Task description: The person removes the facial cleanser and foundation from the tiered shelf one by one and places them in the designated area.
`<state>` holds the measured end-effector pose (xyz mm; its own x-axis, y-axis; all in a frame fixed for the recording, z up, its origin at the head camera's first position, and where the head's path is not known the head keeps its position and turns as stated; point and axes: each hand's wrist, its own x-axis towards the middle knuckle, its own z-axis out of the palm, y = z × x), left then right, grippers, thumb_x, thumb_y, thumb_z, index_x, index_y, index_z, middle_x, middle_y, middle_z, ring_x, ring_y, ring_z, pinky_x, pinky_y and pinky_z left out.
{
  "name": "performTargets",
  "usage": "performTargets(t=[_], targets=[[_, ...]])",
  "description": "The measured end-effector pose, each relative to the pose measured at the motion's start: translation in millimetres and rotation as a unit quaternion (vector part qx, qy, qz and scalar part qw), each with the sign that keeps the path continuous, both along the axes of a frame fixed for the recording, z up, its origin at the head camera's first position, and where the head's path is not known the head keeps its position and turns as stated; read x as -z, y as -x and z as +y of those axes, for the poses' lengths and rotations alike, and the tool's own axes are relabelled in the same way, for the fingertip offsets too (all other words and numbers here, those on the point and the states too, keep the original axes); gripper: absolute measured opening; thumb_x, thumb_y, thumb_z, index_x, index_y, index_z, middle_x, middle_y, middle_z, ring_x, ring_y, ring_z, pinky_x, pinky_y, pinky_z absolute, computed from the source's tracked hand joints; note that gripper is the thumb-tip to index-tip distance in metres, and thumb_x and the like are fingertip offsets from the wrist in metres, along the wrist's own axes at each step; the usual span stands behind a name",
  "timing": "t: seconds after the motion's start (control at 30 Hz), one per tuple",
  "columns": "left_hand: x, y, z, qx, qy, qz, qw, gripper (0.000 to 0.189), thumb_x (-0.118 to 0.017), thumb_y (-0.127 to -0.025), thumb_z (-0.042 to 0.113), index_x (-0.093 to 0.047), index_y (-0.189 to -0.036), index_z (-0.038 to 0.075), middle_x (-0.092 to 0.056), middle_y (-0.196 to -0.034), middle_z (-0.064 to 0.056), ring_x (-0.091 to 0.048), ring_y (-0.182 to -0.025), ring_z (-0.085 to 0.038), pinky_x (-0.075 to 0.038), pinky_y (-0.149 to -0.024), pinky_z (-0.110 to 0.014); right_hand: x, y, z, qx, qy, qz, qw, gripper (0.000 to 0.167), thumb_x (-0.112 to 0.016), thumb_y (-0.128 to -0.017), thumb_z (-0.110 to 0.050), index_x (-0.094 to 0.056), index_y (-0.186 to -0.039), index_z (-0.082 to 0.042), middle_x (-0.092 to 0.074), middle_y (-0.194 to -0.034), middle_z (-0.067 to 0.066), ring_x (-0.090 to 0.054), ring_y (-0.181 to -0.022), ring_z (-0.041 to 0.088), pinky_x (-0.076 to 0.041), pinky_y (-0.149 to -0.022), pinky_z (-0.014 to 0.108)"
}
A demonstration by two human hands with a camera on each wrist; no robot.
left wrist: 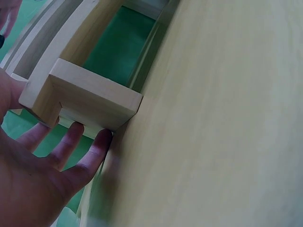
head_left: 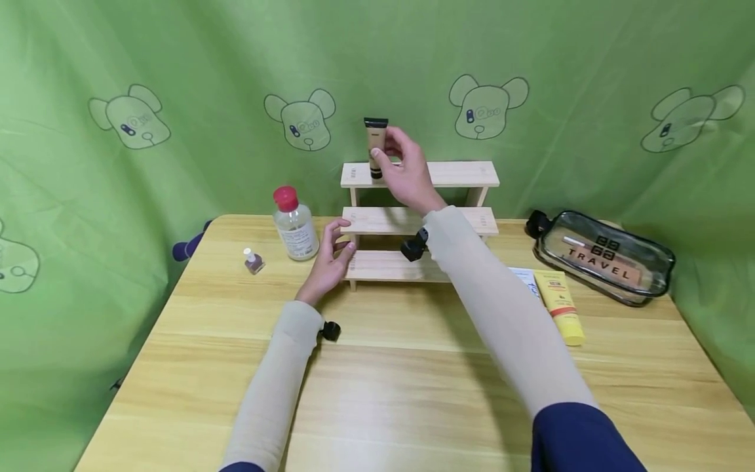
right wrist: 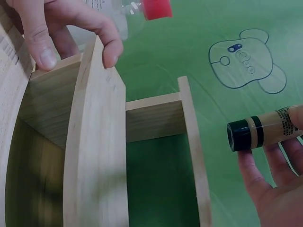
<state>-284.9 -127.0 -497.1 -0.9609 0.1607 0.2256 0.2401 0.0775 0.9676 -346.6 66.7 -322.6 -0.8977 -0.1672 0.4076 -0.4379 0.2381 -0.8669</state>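
A small beige tube [head_left: 376,141] with a black cap and a black flat end is pinched upright between the thumb and fingers of my right hand [head_left: 407,174]. Its cap points down at the left end of the top board; in the right wrist view the tube [right wrist: 270,128] is apart from the wood. My left hand [head_left: 330,262] grips the left end of a three-tier wooden display stand [head_left: 420,174]. In the right wrist view its thumb and index finger lie about the middle board [right wrist: 102,132]. The left wrist view shows fingertips [left wrist: 102,139] against the lowest side panel [left wrist: 90,90].
Left of the stand are a clear bottle with a red cap [head_left: 297,233] and a small nail polish bottle [head_left: 253,261]. On the right lie a yellow tube [head_left: 559,305], a white-and-blue tube [head_left: 525,278] and a clear travel pouch [head_left: 607,259]. A green curtain [head_left: 401,52] hangs behind.
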Motion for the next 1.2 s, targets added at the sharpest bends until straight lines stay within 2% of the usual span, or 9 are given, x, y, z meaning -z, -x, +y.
performTargets(t=[0.3, 0.53, 0.93, 1.2], targets=[[-0.8, -0.7, -0.4, 0.004, 0.001, -0.001, 1.0000, 0.050, -0.054, -0.110, 0.003, -0.040, -0.155, 0.019, -0.040, -0.167, -0.016, -0.053, -0.144, -0.048, -0.048, -0.123, -0.061, -6.5, -12.4, 7, -0.005, 0.005, -0.002, 1.0000, 0.038, -0.062, -0.110, -0.009, -0.059, -0.148, -0.003, -0.069, -0.139, 0.017, -0.066, -0.130, 0.025, -0.048, -0.123, 0.028], [-1.7, 0.8, -1.1, 0.001, 0.007, -0.006, 1.0000, 0.051, -0.053, -0.110, 0.002, -0.039, -0.155, 0.020, -0.039, -0.169, -0.016, -0.051, -0.146, -0.048, -0.047, -0.124, -0.060, -10.2, -23.9, 12, 0.000, 0.011, 0.004, 0.9999, 0.038, -0.063, -0.109, -0.007, -0.059, -0.147, -0.002, -0.070, -0.138, 0.018, -0.067, -0.128, 0.025, -0.051, -0.121, 0.029], [1.6, -1.3, -1.0, 0.003, 0.005, -0.014, 0.9999, 0.049, -0.054, -0.110, 0.003, -0.040, -0.154, 0.021, -0.038, -0.169, -0.018, -0.051, -0.146, -0.050, -0.048, -0.123, -0.061, 0.5, -47.8, 36, 0.007, 0.029, -0.006, 0.9995, 0.036, -0.063, -0.109, -0.006, -0.061, -0.145, -0.003, -0.070, -0.139, 0.018, -0.067, -0.128, 0.026, -0.049, -0.124, 0.037], [1.0, -0.4, 0.7, 0.001, 0.001, -0.016, 0.9999, 0.051, -0.055, -0.110, 0.003, -0.039, -0.155, 0.021, -0.039, -0.168, -0.019, -0.051, -0.146, -0.049, -0.048, -0.123, -0.062, 7.4, -59.5, 49, 0.011, 0.029, -0.011, 0.9995, 0.037, -0.063, -0.108, -0.003, -0.061, -0.145, -0.002, -0.071, -0.137, 0.020, -0.068, -0.123, 0.023, -0.050, -0.123, 0.035]])
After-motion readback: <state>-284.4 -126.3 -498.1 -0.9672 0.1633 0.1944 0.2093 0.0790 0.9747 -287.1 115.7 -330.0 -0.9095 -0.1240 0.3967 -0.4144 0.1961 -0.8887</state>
